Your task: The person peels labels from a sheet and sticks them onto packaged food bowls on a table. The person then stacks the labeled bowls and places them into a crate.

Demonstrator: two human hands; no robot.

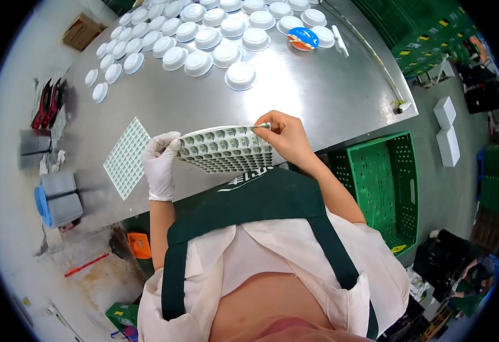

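Note:
A sheet of round printed stickers (pixel 226 148) is held up in front of the apron, bowed slightly along its top edge. My left hand (pixel 161 165), in a white glove, is closed on the sheet's left end. My bare right hand (pixel 285 137) pinches its top right corner between thumb and fingers. Flat on the steel table (pixel 141 105), left of my gloved hand, lies a second sticker sheet (pixel 127 158). Beyond my hands, many white round tubs (pixel 241 76) stand in loose rows. Among them is a tub with a blue and orange label (pixel 303 39).
A green plastic crate (pixel 378 188) stands beside the table on the right. Grey bins with a blue part (pixel 61 196) sit at the left edge. A white tool-like object (pixel 340 41) lies by the far tubs. Green crates (pixel 420 28) are stacked at the back right.

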